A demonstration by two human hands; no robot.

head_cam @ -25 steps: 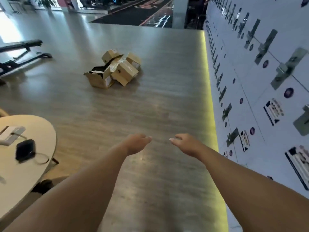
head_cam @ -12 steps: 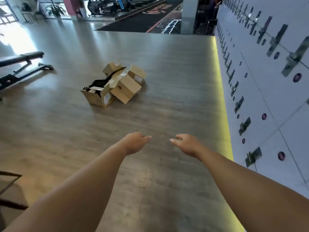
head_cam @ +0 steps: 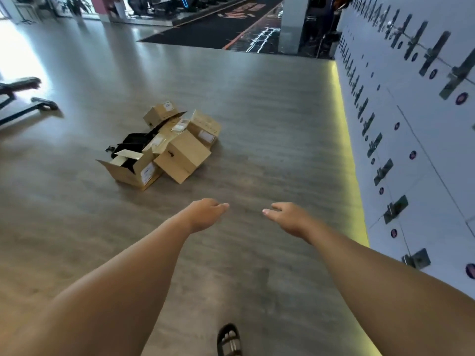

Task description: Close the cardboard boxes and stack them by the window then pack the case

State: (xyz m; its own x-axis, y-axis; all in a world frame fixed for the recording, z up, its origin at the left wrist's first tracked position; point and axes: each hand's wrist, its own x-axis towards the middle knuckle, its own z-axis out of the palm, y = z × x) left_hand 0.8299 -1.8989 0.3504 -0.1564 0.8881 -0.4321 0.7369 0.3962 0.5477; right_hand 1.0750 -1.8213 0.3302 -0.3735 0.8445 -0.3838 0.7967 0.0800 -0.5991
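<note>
A heap of several brown cardboard boxes lies on the wooden floor ahead, left of centre. The nearest open box (head_cam: 133, 170) has its flaps up and something white and black inside. A larger box (head_cam: 181, 156) leans tilted against it, with two smaller boxes (head_cam: 160, 113) (head_cam: 205, 128) behind. A black case (head_cam: 132, 143) lies among them, partly hidden. My left hand (head_cam: 205, 213) and my right hand (head_cam: 289, 218) reach forward above the floor, short of the boxes, fingers relaxed, holding nothing.
A white locker wall (head_cam: 416, 129) with metal handles runs along the right, a yellow light strip (head_cam: 352, 160) at its foot. A black weight bench (head_cam: 20, 96) stands at far left near bright window light. A sandalled foot (head_cam: 229, 340) shows at the bottom.
The view has advanced toward the boxes, which now look larger and nearer. The round table at the left has passed out of view. Both hands keep the same outstretched pose.
</note>
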